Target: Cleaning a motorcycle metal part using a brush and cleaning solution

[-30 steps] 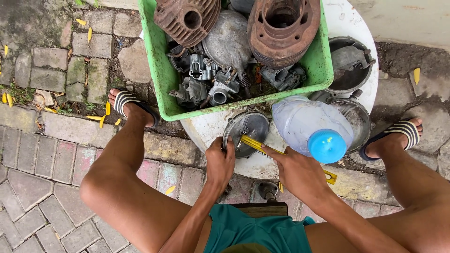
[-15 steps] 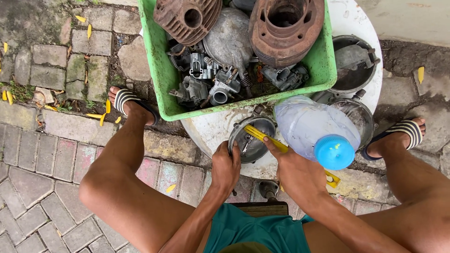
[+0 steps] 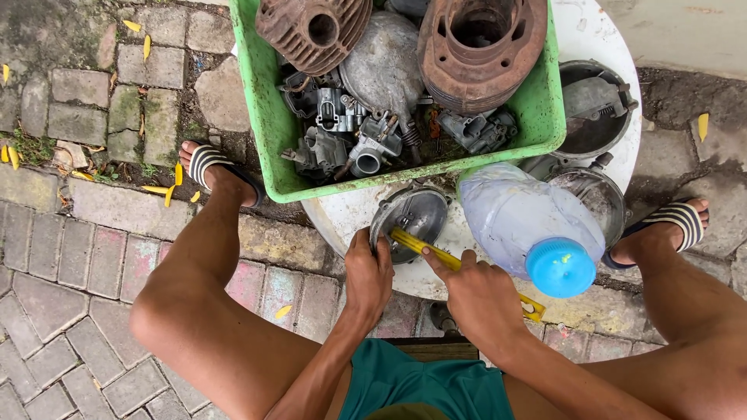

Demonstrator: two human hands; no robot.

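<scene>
Two hands are at work low in the head view, on the near edge of a round white table (image 3: 599, 47) that stands on brick paving. Largest on that table is a green plastic crate (image 3: 268, 117), packed with rusty finned engine cylinders (image 3: 478, 47), a dull grey metal cover and a tangle of small carburettor parts (image 3: 350, 148). Next in size, a clear plastic bottle (image 3: 521, 214) with a blue cap (image 3: 560, 267) is lying on its side, cap pointing toward the person, just beside the right hand.

Then the piece being worked on: a round grey metal cover (image 3: 416, 214), set flat on the table right in front of the crate. It is gripped at its near rim by the left hand (image 3: 369, 272), fingers curled tightly over the edge and wrist coming up straight from between the knees, so the part is pinned still. The right hand (image 3: 478, 299) is closed around a yellow-handled tool (image 3: 424, 245); the shaft is laid slantwise across the cover, its tip toward the upper left of the disc, the thumb pressed along the handle. What the tip bears on cannot be made out.

As a judgement, a scraping or prying stage is in hand, with the cover held steady while the tool is driven across it. Firm downward pressure from the left hand and a controlled, short push from the right seem to be called for, lest the tool skid off the smooth metal toward the holding fingers.
</scene>
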